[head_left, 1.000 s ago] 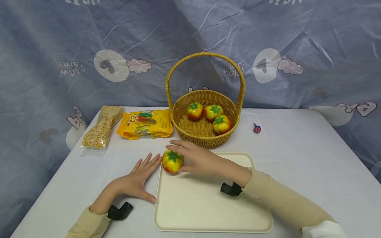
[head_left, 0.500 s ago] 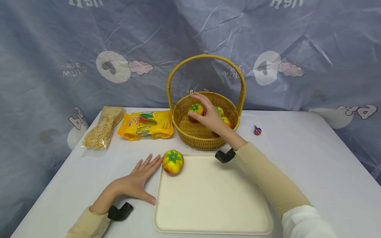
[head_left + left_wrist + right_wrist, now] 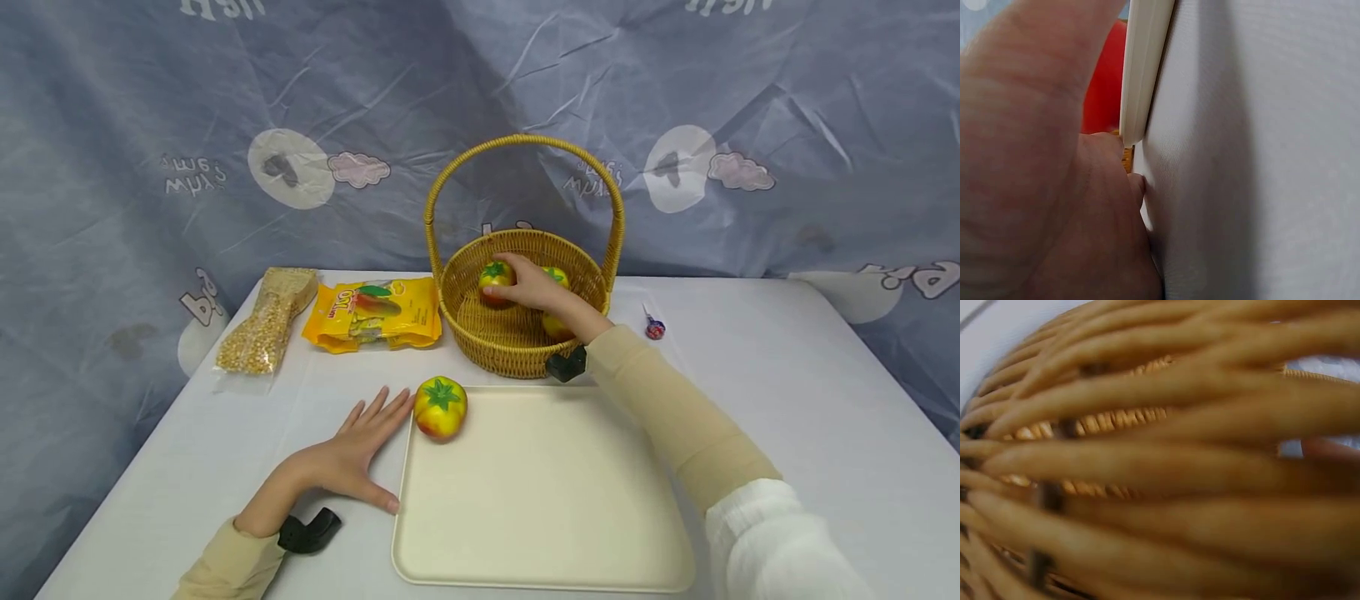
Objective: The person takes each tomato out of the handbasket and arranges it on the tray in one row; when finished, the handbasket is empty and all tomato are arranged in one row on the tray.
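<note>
In the head view, my right hand (image 3: 536,285) reaches into the wicker basket (image 3: 510,362), its thumb and fingers curled around a yellow-and-red fruit with a green star-shaped top (image 3: 497,273). Two similar fruits lie partly hidden behind that hand. Basket weave (image 3: 1147,462) fills the blurred right wrist view. My left hand (image 3: 345,460) lies with spread fingers at the left edge of the cream tray (image 3: 543,492); its thumb tip touches the rim. Another fruit of this kind (image 3: 441,408) rests on the tray's far left corner, close to the left fingertips.
A yellow snack bag (image 3: 375,312) lies left of the basket, and a clear bag of corn kernels (image 3: 266,329) beyond it. Right of the basket lies a lollipop (image 3: 655,328). The basket's tall arched handle (image 3: 525,140) rises above the right hand. A patterned cloth hangs behind the table.
My right hand has left the fruit on the tray, moved up into the basket and taken hold of another fruit there. The left hand stays by the tray edge.
</note>
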Action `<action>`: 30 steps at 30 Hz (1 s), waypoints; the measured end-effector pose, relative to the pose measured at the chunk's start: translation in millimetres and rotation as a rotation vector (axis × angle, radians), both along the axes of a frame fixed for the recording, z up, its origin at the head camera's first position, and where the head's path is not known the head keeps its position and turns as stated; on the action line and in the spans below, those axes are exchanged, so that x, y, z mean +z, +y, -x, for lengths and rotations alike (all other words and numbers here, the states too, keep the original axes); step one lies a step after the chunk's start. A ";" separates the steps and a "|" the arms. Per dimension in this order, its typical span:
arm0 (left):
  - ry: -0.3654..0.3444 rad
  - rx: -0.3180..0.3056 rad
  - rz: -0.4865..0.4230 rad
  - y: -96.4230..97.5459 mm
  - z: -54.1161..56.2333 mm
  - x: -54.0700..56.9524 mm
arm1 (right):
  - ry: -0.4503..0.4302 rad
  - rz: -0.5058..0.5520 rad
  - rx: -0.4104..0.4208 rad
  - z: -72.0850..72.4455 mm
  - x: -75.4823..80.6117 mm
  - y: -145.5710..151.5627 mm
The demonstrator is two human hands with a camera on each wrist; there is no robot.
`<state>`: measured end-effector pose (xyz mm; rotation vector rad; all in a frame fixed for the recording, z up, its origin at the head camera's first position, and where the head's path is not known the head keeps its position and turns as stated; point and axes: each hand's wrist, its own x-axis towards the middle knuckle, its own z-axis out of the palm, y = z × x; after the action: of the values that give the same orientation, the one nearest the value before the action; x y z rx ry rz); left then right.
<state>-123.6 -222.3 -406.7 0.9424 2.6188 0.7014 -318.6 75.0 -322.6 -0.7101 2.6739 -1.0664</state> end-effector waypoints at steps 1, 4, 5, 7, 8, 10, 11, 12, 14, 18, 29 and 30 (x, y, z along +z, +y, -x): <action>0.002 -0.001 0.001 -0.1 0.3 -0.1 | 0.004 -0.009 0.008 0.3 -0.2 -0.2; 0.001 0.002 0.011 -0.7 1.1 -0.7 | 0.033 -0.045 0.030 3.2 -3.9 -0.6; 0.000 0.003 0.013 -0.7 1.3 -0.9 | 0.045 -0.057 0.038 4.4 -5.6 -0.7; -0.005 0.008 0.017 -0.6 1.3 -1.0 | 0.076 -0.087 0.061 7.5 -10.1 -0.9; -0.007 0.010 0.019 -0.5 1.2 -0.9 | 0.087 -0.101 0.072 8.5 -11.9 -0.8; -0.010 0.009 0.017 -0.1 1.0 -0.4 | 0.106 -0.118 0.092 9.6 -15.0 -0.7; -0.009 0.007 0.014 0.1 0.8 0.1 | 0.112 -0.121 0.100 9.5 -15.7 -0.6; -0.009 0.005 0.015 0.3 0.7 0.4 | 0.120 -0.122 0.108 9.5 -16.5 -0.7; -0.007 0.000 0.013 0.4 0.8 0.8 | 0.131 -0.117 0.114 9.4 -17.8 -1.4; -0.004 0.000 0.017 0.3 1.3 1.2 | 0.140 -0.110 0.122 9.9 -21.1 -4.1; -0.016 0.005 0.031 0.9 1.1 1.2 | -0.068 0.013 0.048 7.4 -22.0 -6.3; -0.017 0.005 0.031 1.1 0.9 1.4 | -0.093 0.030 0.035 6.5 -21.1 -5.8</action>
<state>-124.5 -221.1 -405.3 0.9175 2.6102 0.6650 -325.1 69.2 -343.7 -0.6931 2.5632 -1.1045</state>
